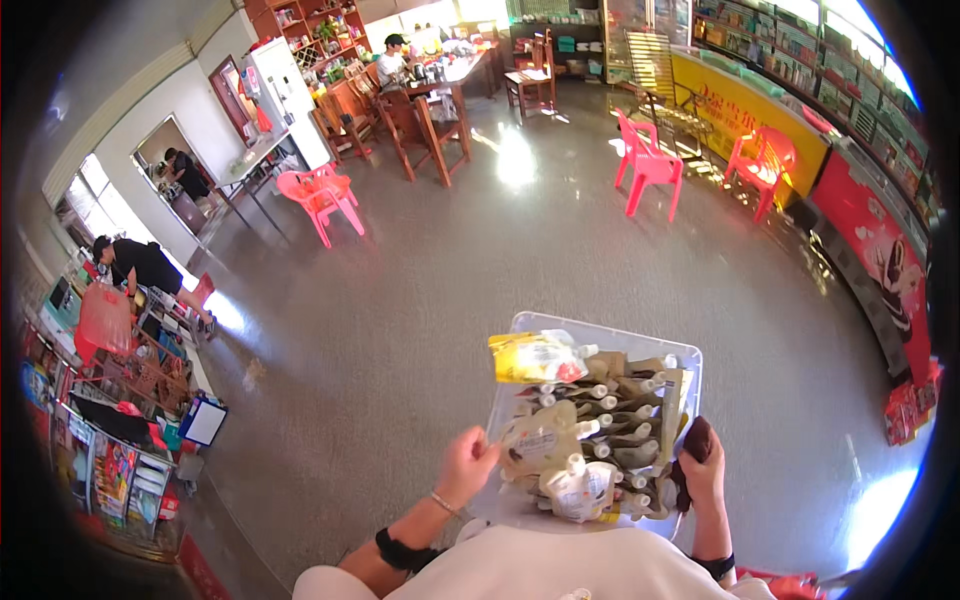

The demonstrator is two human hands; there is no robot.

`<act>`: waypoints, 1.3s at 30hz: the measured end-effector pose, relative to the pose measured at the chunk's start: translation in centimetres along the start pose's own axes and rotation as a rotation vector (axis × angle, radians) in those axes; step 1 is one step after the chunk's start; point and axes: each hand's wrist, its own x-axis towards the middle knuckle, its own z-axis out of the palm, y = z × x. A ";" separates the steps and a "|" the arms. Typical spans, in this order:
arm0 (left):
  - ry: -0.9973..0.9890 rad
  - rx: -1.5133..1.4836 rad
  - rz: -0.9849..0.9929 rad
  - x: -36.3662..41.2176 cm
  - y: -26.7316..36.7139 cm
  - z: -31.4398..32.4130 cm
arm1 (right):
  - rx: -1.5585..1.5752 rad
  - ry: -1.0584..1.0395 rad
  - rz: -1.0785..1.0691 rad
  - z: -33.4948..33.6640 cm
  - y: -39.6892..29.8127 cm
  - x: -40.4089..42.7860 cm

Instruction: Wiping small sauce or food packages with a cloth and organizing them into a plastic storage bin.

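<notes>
Right in front of my body is a translucent plastic bin [637, 339], packed with spouted pouches [637, 433] whose white caps point mostly right. A yellow and white pouch [536, 358] lies on top at the far left corner. Nearer me, a beige pouch [541, 442] and a whitish one [581, 489] lie across the others. My left hand [471, 461] is closed at the bin's left edge, its grip partly hidden. At the right edge, my right hand [705, 465] grasps a dark brown object [697, 439] against the bin; its kind is unclear.
Pink plastic chairs [322, 195] [651, 165] stand on the grey floor ahead. To the right run a yellow-fronted counter [727, 124] and a red chest [874, 247]. A person in black [146, 266] bends over a cluttered counter at left. Another person sits at a wooden table [450, 75].
</notes>
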 end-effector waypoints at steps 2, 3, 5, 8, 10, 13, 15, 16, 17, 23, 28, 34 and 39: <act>0.054 0.042 0.018 -0.2 0.5 -1.0 | 0.020 -0.040 -0.028 0.7 -0.6 1.3; 0.074 0.027 -0.017 -0.2 0.6 -1.1 | 0.010 -0.073 -0.047 0.8 -0.1 2.3; 0.103 0.003 -0.048 -0.1 0.8 -1.3 | -0.061 -0.110 -0.032 1.0 -0.9 3.2; 0.071 0.041 -0.080 0.4 -0.9 -1.6 | -0.034 -0.083 -0.072 2.6 0.2 3.3; 0.047 0.051 -0.043 1.7 -1.5 -2.4 | 0.011 -0.065 -0.081 3.8 1.0 3.5; 0.027 0.092 -0.024 5.0 -2.1 -3.3 | -0.004 0.098 -0.137 5.7 0.4 4.0; -0.021 0.071 0.018 8.1 -2.6 -4.1 | 0.000 0.095 -0.086 7.0 -1.2 4.0; -0.063 0.058 0.045 9.5 -2.8 -4.4 | 0.060 0.124 -0.081 7.7 -1.5 3.9; -0.075 0.049 0.046 10.8 -2.8 -4.8 | 0.120 0.152 -0.075 8.3 -1.9 4.0; -0.232 0.029 0.075 17.9 -8.2 -2.1 | 0.086 0.250 -0.009 11.0 1.9 7.1; -0.258 -0.022 0.066 35.1 -4.5 -7.7 | 0.137 0.239 -0.002 18.4 -8.2 20.1; -0.111 -0.034 -0.010 48.2 -4.9 -9.1 | 0.093 0.028 -0.086 23.1 -15.7 37.1; -0.002 -0.095 -0.099 57.0 -2.6 -10.5 | 0.041 -0.121 -0.097 27.5 -21.8 50.2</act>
